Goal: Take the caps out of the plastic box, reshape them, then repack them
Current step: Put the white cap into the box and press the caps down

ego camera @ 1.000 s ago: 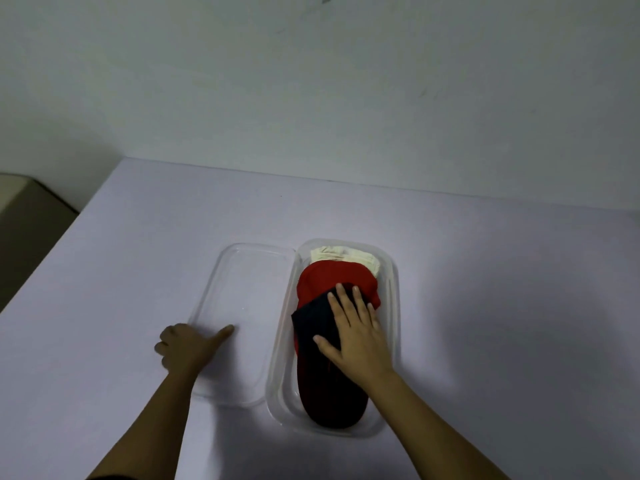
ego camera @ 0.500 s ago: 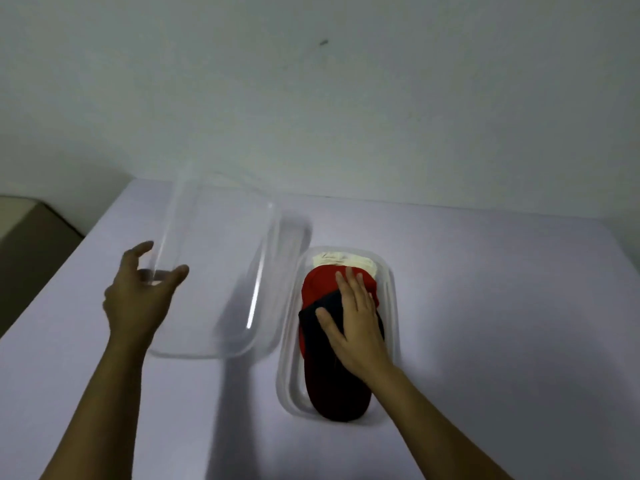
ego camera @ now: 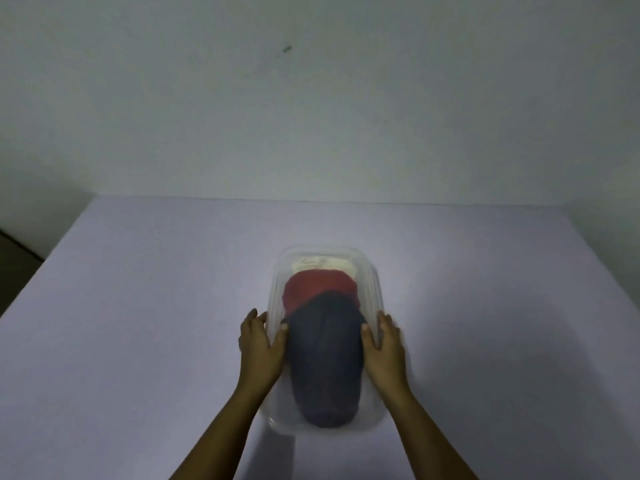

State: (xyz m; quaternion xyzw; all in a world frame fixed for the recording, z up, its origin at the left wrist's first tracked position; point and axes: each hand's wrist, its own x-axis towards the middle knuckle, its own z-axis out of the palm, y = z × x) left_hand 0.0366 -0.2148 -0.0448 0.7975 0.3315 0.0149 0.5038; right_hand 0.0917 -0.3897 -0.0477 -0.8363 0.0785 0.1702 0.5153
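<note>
Clear plastic: the lid [ego camera: 323, 341] lies over the plastic box [ego camera: 375, 415], hazing what is inside.
Hands: left hand [ego camera: 259, 344] and right hand [ego camera: 384, 346] lie flat on the box's two long sides, about midway along, thumbs resting on top of the lid.
Grip state: both hands are spread and pressing; they squeeze the box and lid between them, neither curled into a fist.
Between the hands: a dark navy cap [ego camera: 323, 362] fills the near half of the box, directly between the palms and towards the wearer.
Beyond the hands: a red cap [ego camera: 318, 284] lies partly under the navy one, then a cream cap [ego camera: 325, 264] at the far end.
Long axis: the box runs straight away from the person, so each hand is equally near its own side.
Likely step: seating the lid, which looks like the end of repacking.
Surface: pale lilac table [ego camera: 138, 306] beneath, with a plain wall [ego camera: 311, 116] behind.
</note>
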